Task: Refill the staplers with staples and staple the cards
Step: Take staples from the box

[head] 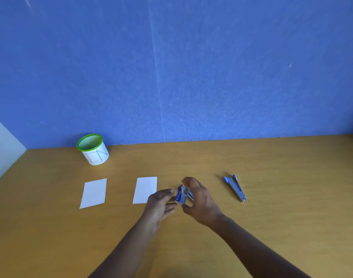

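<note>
My right hand [199, 199] grips a small blue and white staple box [182, 194] between thumb and fingers, just above the wooden table [282, 207]. My left hand [160, 203] touches the box's left side with its fingertips, fingers loosely curled. A blue and silver stapler [235, 187] lies swung open on the table to the right of my hands. Two white cards lie flat on the left: one [145, 190] partly under my left hand, the other [94, 193] farther left. Part of another blue object shows behind the box, mostly hidden.
A white cup with a green mesh rim [93, 149] stands at the back left near the blue wall [171, 67]. A pale side panel [3, 145] closes off the table's left end.
</note>
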Action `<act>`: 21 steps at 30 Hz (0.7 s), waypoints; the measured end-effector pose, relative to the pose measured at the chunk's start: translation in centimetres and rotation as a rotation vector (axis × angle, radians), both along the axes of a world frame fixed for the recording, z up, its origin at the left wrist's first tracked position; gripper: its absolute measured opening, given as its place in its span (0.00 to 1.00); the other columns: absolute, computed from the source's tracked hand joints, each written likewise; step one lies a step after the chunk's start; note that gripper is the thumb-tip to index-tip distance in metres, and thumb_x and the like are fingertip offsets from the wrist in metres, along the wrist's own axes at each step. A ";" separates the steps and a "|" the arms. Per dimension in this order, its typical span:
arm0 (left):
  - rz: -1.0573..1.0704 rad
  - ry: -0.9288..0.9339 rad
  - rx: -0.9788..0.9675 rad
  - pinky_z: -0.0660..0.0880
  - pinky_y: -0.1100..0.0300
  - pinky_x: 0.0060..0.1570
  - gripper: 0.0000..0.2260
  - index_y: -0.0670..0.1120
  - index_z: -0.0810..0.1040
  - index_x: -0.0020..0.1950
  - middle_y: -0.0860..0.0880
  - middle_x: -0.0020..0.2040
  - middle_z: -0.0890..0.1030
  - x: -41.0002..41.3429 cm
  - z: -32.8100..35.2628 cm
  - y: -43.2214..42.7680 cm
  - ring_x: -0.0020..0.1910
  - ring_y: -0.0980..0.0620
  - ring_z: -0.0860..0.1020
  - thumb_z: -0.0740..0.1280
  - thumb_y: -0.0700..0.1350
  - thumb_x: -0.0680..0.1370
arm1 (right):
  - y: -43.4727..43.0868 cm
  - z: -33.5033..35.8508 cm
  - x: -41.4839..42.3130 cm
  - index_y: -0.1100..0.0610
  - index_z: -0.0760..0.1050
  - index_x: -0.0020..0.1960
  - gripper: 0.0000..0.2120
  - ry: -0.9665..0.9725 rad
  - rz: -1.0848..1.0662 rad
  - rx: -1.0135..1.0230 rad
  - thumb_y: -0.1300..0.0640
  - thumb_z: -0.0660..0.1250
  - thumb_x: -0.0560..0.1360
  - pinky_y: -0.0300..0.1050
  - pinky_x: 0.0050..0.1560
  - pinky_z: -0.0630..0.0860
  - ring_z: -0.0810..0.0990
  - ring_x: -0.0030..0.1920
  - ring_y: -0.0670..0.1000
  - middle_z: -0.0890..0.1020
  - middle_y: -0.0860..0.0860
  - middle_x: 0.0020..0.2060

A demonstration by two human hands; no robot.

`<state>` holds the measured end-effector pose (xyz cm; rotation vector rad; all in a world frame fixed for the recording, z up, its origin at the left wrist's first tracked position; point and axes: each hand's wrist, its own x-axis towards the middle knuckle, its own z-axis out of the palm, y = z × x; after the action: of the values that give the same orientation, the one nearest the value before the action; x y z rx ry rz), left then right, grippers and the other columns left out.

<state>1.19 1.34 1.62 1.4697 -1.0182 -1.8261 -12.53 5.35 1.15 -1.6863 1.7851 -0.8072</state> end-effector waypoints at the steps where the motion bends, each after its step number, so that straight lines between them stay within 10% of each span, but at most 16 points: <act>1: -0.010 0.023 -0.001 0.79 0.58 0.44 0.05 0.43 0.77 0.51 0.44 0.44 0.82 0.2 0.0 0.2 0.43 0.47 0.81 0.65 0.43 0.78 | 0.3 -0.1 0.4 0.59 0.64 0.66 0.30 -0.014 0.012 -0.011 0.66 0.70 0.67 0.32 0.57 0.68 0.72 0.61 0.50 0.71 0.52 0.61; 21: 0.036 0.124 -0.136 0.79 0.63 0.34 0.10 0.45 0.78 0.53 0.42 0.42 0.82 1.2 0.3 2.0 0.41 0.47 0.81 0.66 0.34 0.76 | 2.1 1.0 2.7 0.54 0.60 0.73 0.31 -0.021 -0.035 -0.077 0.58 0.67 0.72 0.30 0.54 0.66 0.73 0.61 0.48 0.74 0.51 0.61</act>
<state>2.39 3.31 1.93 1.2702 -1.0269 -1.7628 -9.87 7.46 2.11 -1.6934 1.7946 -0.9158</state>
